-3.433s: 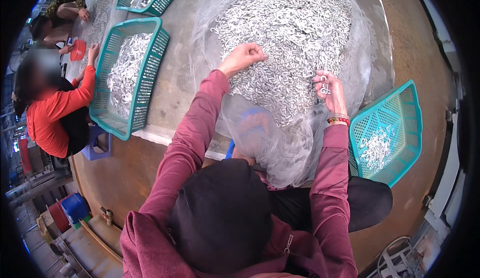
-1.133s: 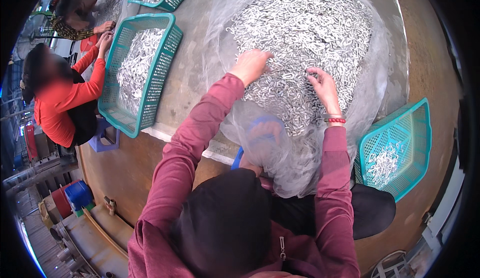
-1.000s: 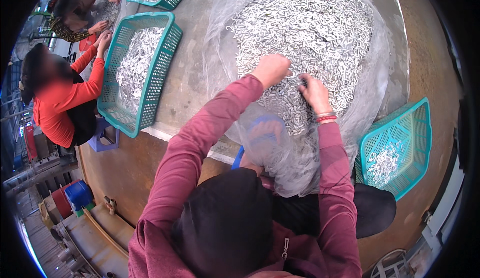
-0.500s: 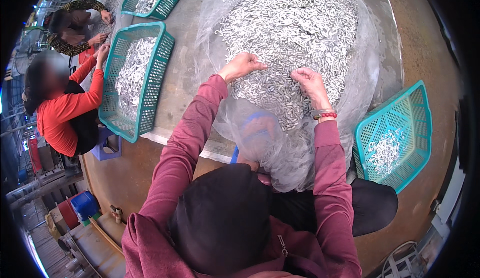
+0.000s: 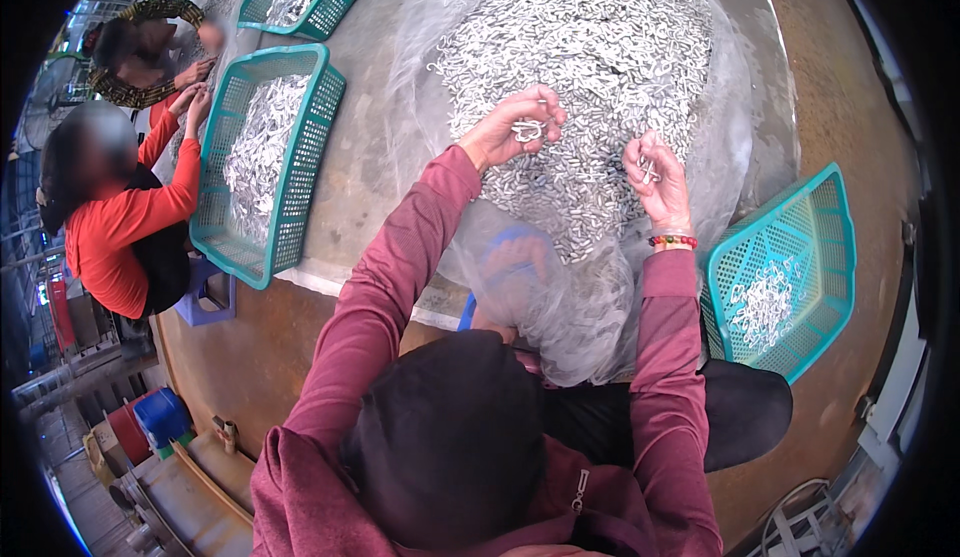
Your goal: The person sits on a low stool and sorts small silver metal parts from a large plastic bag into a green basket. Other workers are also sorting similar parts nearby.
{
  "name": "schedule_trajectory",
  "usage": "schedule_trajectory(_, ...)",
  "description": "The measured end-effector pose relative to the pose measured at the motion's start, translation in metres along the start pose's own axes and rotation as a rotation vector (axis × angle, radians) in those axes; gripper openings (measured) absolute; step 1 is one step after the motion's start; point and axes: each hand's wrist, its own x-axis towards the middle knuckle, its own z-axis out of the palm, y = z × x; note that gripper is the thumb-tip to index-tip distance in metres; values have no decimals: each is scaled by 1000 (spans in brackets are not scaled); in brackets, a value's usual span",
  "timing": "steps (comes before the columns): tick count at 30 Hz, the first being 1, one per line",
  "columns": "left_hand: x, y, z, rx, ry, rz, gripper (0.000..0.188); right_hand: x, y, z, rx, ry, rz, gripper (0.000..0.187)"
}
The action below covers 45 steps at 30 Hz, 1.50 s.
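A broad heap of small silvery-white hook-shaped pieces [image 5: 580, 32] lies on a sheer white mesh net [image 5: 590, 332] before me. Over the left part of the heap's near half, my left hand [image 5: 505, 129] is raised with curled fingers, and a few of the hooks show in its palm. To its right, my right hand [image 5: 664, 189] is turned palm up, its bent fingers closed around one or more hooks. Both hands are above the heap, apart from each other. A red bead bracelet [image 5: 673, 242] is on my right wrist.
At my right a green plastic basket [image 5: 848, 242] holds a small pile of hooks. Leftward stands a fuller green basket [image 5: 320, 107], with another green basket [image 5: 345, 2] beyond. A person in an orange-red top [image 5: 125, 222] sits beside the left basket; other people work farther off.
Both hands have lifted off the heap and turned so their palms show, with hooks now visible in them. My left hand moved slightly right, my right hand also rightward.
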Motion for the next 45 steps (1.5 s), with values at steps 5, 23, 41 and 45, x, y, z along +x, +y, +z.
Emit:
schedule_trajectory(5, 21, -33, -10, 1368, 125, 83, 12, 7, 27, -12, -695, 215, 165, 14)
schedule_trajectory(23, 4, -6, -5, 1373, 51, 298, 19, 8, 11, 2, -838, 305, -51, 18)
schedule_trajectory(41, 52, -64, 9, 1449, -196, 234, 17, -34, -21, -36, 582, -302, -157, 28)
schedule_trajectory(45, 48, -88, 10, 2061, -84, 231, 17, -39, -18, -48, 838, -301, -174, 32)
